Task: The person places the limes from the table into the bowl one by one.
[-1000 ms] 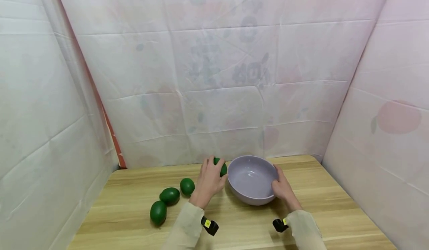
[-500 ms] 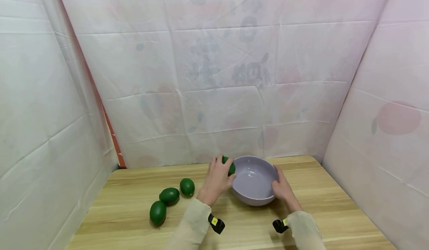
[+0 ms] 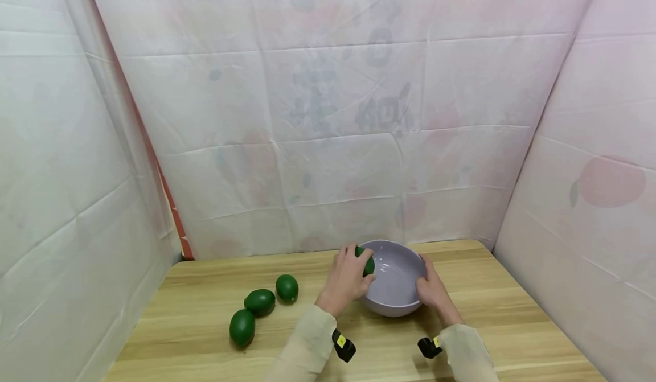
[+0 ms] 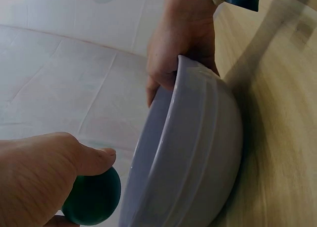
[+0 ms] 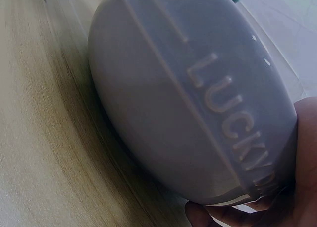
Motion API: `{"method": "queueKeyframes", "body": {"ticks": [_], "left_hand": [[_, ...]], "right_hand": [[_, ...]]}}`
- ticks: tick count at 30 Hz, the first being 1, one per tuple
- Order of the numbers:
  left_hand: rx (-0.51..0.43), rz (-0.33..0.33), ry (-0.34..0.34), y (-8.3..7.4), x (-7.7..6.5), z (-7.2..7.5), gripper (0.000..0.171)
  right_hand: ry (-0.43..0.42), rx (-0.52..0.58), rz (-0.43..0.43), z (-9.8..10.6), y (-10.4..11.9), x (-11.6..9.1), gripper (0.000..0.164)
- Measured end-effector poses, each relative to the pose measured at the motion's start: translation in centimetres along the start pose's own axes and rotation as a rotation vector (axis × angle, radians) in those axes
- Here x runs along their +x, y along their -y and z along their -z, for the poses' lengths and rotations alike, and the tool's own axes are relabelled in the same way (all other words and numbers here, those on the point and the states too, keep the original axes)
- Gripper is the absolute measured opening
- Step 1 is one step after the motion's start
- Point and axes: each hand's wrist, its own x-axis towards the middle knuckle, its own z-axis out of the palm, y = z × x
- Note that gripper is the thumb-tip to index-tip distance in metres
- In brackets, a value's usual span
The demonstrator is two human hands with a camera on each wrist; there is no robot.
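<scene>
My left hand [image 3: 348, 276] holds a dark green lime [image 3: 368, 265] at the left rim of a lavender bowl [image 3: 392, 310]. In the left wrist view the thumb lies over the lime [image 4: 94, 197], just beside the bowl's rim [image 4: 171, 108]. My right hand [image 3: 434, 288] grips the bowl's right edge, thumb toward the inside and fingers round the outer wall. Raised "LUCKY" lettering shows on the bowl's wall [image 5: 163, 88] in the right wrist view. No fruit shows in the visible part of the bowl's inside.
Several more limes lie left of the bowl on the wooden table: one nearer the bowl [image 3: 287, 288], one in the middle [image 3: 259, 302], one nearest me [image 3: 242, 328]. Pale printed sheets [image 3: 328, 143] hang behind the table and on both sides.
My left hand has carried the lime rightward, from beside the bowl to over its left rim. The right hand keeps its hold and the bowl stays nearly in place.
</scene>
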Motion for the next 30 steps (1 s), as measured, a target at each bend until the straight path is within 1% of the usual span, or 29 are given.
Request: {"method": "queueKeyframes", "body": {"ticks": [4,9,12,20,30], "left_hand": [[0.022,-0.011,0.022,-0.4,0.1,-0.5,0.048],[0.04,-0.036,0.032,-0.7,0.0,-1.2,0.047],[0.047,-0.04,0.039,-0.9,0.1,-1.5,0.047],[0.04,-0.045,0.069,-1.4,0.0,-2.1,0.047],[0.054,-0.052,0.066,-1.4,0.0,-3.0,0.052]], "right_hand": [[-0.002,0.01,0.006,0.0,-0.2,0.0,0.065],[0.007,0.011,-0.012,0.1,-0.2,0.0,0.066],[0.005,0.017,-0.01,0.1,0.0,0.0,0.066],[-0.002,0.025,-0.013,0.1,0.1,-0.3,0.065],[0.0,0.022,-0.011,0.1,0.0,-0.2,0.065]]}}
